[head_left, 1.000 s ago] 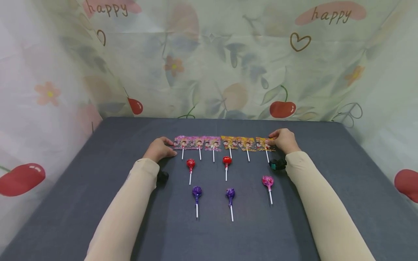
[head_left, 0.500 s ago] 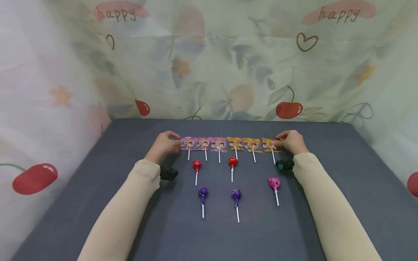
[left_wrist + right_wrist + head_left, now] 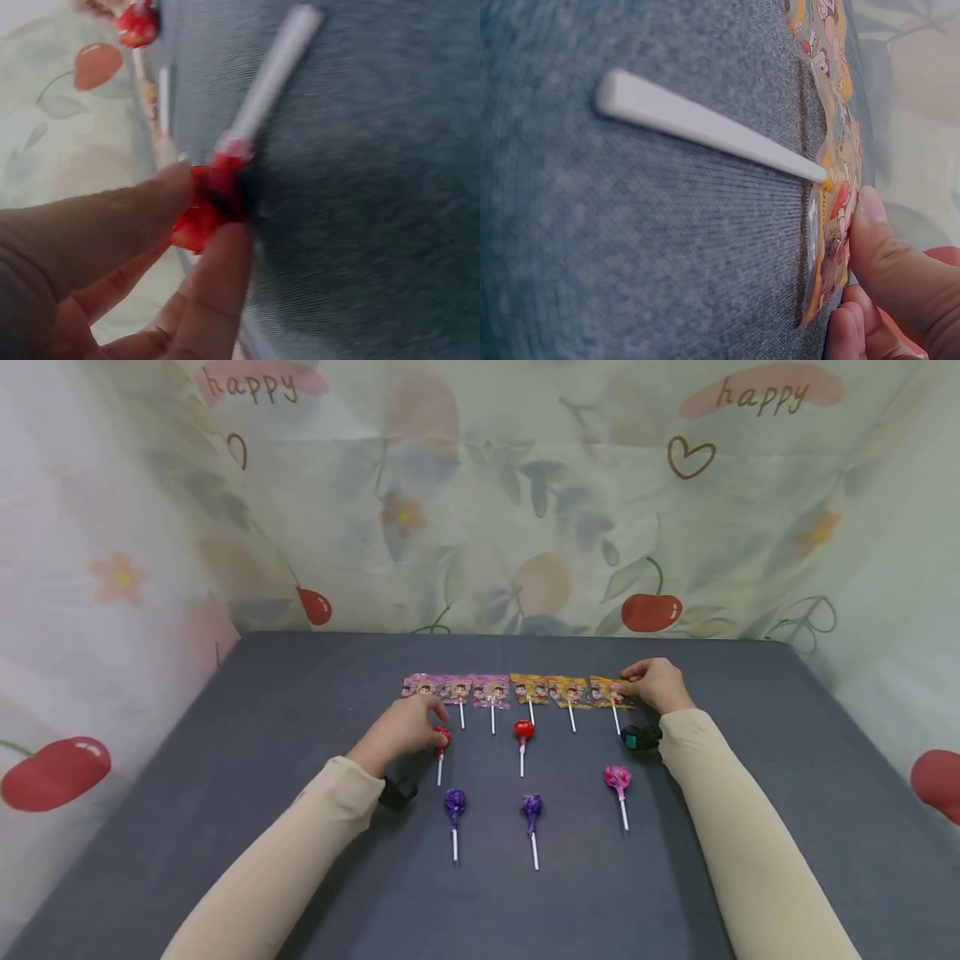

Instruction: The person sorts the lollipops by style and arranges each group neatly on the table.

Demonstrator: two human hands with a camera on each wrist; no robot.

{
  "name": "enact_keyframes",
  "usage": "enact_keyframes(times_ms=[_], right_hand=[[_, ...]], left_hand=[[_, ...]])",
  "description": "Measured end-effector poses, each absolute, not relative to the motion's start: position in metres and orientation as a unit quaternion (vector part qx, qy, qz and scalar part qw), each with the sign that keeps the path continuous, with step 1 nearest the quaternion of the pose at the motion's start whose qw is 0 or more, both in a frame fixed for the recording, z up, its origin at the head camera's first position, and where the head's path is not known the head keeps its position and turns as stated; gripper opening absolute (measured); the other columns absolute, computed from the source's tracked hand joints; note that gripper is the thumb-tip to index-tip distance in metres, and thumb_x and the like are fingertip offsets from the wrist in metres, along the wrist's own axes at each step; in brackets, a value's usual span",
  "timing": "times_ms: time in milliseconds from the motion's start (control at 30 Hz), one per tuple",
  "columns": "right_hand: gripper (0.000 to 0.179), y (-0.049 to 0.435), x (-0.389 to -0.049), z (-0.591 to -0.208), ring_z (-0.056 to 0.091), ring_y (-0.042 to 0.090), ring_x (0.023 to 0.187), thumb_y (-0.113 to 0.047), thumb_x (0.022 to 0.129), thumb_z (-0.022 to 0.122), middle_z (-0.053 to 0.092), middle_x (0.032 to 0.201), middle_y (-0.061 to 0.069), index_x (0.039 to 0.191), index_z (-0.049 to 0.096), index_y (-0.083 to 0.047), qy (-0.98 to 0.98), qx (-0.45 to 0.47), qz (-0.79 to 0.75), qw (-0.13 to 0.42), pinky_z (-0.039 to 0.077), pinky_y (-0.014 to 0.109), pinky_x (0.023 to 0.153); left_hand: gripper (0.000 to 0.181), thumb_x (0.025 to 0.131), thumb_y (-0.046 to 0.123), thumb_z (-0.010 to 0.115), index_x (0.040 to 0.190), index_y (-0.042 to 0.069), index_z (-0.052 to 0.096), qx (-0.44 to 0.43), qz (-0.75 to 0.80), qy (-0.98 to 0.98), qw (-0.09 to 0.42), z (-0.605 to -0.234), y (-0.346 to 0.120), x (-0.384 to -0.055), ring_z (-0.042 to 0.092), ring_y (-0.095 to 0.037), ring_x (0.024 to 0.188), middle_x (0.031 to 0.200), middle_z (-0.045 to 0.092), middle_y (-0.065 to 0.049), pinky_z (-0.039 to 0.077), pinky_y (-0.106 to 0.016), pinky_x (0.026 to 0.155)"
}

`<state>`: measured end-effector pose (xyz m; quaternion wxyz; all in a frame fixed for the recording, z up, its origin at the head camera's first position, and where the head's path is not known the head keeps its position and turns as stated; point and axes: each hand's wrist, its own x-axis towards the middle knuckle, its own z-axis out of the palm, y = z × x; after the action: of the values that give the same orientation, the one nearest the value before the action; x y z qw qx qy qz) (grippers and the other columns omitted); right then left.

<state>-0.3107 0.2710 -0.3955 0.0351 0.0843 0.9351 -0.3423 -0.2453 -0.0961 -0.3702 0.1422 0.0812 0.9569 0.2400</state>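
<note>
My left hand (image 3: 405, 725) pinches the head of the left red lollipop (image 3: 196, 225) between thumb and finger; its white stick points toward me in the head view. At the right end of the back row, my right hand (image 3: 657, 685) grips the edge of a flat lollipop in an orange wrapper (image 3: 838, 206). Its thumb lies on the wrapper, with the other fingers curled at the edge. Left of it in the row lie more orange-wrapped lollipops (image 3: 567, 692) and several pink-wrapped lollipops (image 3: 491, 691), the leftmost partly behind my left hand.
A second red lollipop (image 3: 523, 729) lies right of the left one. Nearer me are two purple lollipops (image 3: 455, 802) and a pink round lollipop (image 3: 617, 777). All rest on a dark grey table (image 3: 315, 668), with a patterned curtain (image 3: 480, 527) behind and at the sides.
My left hand has left the left end of the pink-wrapped row, come right and nearer, and taken hold of the left red lollipop. My right hand stays at the orange-wrapped lollipop.
</note>
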Motion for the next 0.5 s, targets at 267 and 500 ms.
enact_keyframes(times_ms=[267, 500], right_hand=[[0.036, 0.270, -0.313, -0.397, 0.052, 0.031, 0.101, -0.020, 0.090, 0.069, 0.059, 0.114, 0.021, 0.117, 0.064, 0.004, 0.933, 0.087, -0.347, 0.035, 0.043, 0.045, 0.091], [0.036, 0.270, -0.313, -0.396, 0.051, 0.030, 0.099, -0.022, 0.091, 0.069, 0.059, 0.113, 0.020, 0.117, 0.064, 0.003, 0.934, 0.097, -0.341, 0.039, 0.042, 0.043, 0.089]], left_hand=[[0.013, 0.084, 0.013, 0.074, 0.095, 0.010, 0.068, 0.092, 0.271, 0.950, 0.123, -0.377, -0.097, -0.243, 0.052, -0.015, 0.065, 0.074, 0.062, -0.003, 0.039, -0.027, 0.060], [0.018, 0.087, 0.011, 0.072, 0.103, 0.009, 0.065, 0.082, 0.404, 0.900, 0.140, -0.377, -0.085, -0.238, 0.060, -0.015, 0.071, 0.086, 0.063, -0.008, 0.046, -0.028, 0.062]])
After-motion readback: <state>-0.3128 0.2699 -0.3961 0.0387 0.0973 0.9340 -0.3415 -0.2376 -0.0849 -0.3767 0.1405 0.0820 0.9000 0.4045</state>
